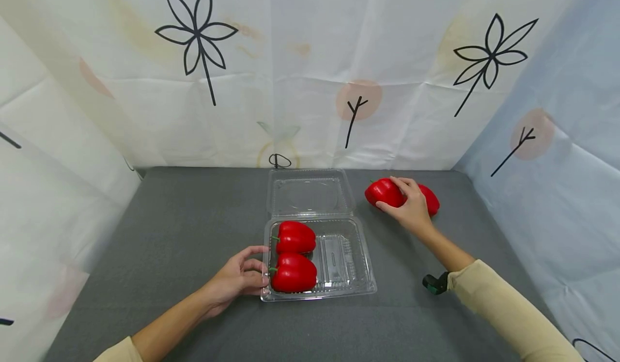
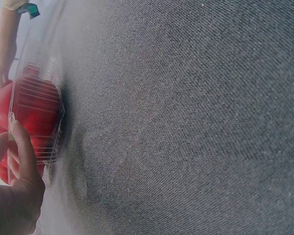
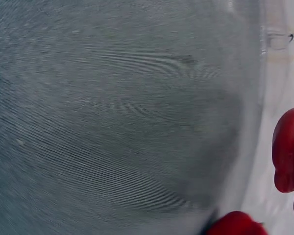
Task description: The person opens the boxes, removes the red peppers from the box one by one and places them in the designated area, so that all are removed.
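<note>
A clear plastic clamshell container (image 1: 344,260) lies with its lid (image 1: 310,192) folded back. Two red bell peppers sit in its left half, a rear bell pepper (image 1: 296,237) and a front bell pepper (image 1: 294,273), green stems to the left. My left hand (image 1: 239,280) holds the container's left rim, thumb and fingers pinching the edge in the left wrist view. At the back right, my right hand (image 1: 411,207) grips another red bell pepper (image 1: 384,192) between thumb and fingers. The right wrist view shows this held bell pepper (image 3: 289,149) at the right edge.
One more red bell pepper (image 1: 430,199) lies behind the right hand, partly hidden by it. Grey cloth (image 1: 194,217) covers the table. A patterned white curtain (image 1: 310,82) stands along the back, with more fabric at both sides.
</note>
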Available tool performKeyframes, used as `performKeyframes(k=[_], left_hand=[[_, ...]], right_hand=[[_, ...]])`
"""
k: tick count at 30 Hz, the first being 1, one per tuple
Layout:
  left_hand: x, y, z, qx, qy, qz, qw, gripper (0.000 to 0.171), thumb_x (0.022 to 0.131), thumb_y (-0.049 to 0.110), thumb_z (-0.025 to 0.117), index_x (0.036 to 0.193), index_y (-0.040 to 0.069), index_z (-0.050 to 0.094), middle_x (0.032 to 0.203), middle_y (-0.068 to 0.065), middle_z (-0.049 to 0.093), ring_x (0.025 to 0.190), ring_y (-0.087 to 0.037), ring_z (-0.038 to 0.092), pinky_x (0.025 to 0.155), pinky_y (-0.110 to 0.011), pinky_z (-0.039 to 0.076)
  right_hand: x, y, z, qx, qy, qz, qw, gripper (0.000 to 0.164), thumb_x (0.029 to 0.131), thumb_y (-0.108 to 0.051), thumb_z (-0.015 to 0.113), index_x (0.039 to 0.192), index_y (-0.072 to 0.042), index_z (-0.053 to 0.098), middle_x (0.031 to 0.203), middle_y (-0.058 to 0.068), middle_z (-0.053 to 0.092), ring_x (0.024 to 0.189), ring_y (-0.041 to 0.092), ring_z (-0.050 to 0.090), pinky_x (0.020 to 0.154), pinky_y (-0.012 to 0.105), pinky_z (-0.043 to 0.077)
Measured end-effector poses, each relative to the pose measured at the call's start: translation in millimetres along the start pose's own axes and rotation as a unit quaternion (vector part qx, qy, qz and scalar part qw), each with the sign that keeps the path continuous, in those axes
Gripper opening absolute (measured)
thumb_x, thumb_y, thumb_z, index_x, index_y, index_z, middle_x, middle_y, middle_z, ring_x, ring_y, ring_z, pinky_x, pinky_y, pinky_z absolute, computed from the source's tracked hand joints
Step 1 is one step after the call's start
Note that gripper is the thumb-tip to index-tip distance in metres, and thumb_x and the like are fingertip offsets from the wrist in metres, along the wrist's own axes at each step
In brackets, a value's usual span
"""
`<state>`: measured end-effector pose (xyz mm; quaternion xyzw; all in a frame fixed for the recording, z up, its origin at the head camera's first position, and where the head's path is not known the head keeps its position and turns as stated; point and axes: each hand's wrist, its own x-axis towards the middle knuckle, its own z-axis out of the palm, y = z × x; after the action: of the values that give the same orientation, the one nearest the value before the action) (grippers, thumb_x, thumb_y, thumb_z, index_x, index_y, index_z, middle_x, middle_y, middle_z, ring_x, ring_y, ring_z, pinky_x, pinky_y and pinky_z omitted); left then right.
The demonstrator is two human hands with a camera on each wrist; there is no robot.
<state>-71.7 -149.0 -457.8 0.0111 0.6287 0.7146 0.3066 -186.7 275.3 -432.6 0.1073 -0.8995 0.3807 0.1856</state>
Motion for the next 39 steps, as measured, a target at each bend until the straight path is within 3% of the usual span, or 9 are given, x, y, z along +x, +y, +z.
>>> performKeyframes(k=[13, 20, 30, 39], left_hand=[[-1.2, 0.9, 0.7, -0.001, -0.002, 0.000, 1.0000, 0.073, 0.088, 0.001, 0.071, 0.147, 0.001, 0.028, 0.098, -0.008, 0.059, 0.079, -0.019, 0.063, 0.081, -0.040, 0.058], [-1.4, 0.2, 0.6, -0.004, -0.005, 0.002, 1.0000, 0.072, 0.088, 0.000, 0.070, 0.147, 0.001, 0.029, 0.099, -0.009, 0.058, 0.079, -0.018, 0.064, 0.081, -0.040, 0.058], [-1.3, 0.1, 0.0, -0.005, -0.006, 0.007, 0.9999, 0.073, 0.087, 0.000, 0.070, 0.147, 0.001, 0.029, 0.099, -0.008, 0.058, 0.079, -0.018, 0.064, 0.081, -0.040, 0.058], [-1.2, -0.2, 0.0, -0.002, -0.004, 0.004, 1.0000, 0.071, 0.087, 0.000, 0.070, 0.146, 0.002, 0.030, 0.100, -0.009, 0.058, 0.079, -0.019, 0.064, 0.081, -0.041, 0.058]], right_hand=[[-13, 25, 12, 0.008, 0.018, 0.029, 0.999, 0.063, 0.078, -0.011, 0.082, 0.134, 0.003, 0.056, 0.129, 0.025, 0.051, 0.121, 0.043, 0.047, 0.090, 0.066, 0.048], [-16, 33, 16, -0.002, -0.002, 0.051, 0.999, 0.064, 0.080, -0.015, 0.081, 0.136, 0.000, 0.054, 0.131, 0.024, 0.050, 0.121, 0.043, 0.046, 0.091, 0.065, 0.048], [-17, 35, 12, 0.005, -0.018, 0.028, 0.999, 0.071, 0.078, -0.012, 0.081, 0.140, -0.001, 0.049, 0.133, 0.022, 0.049, 0.120, 0.040, 0.046, 0.090, 0.064, 0.048], [-17, 25, 4, 0.006, -0.033, 0.000, 0.999, 0.071, 0.078, -0.013, 0.082, 0.141, -0.003, 0.049, 0.137, 0.021, 0.047, 0.122, 0.039, 0.046, 0.091, 0.064, 0.046]])
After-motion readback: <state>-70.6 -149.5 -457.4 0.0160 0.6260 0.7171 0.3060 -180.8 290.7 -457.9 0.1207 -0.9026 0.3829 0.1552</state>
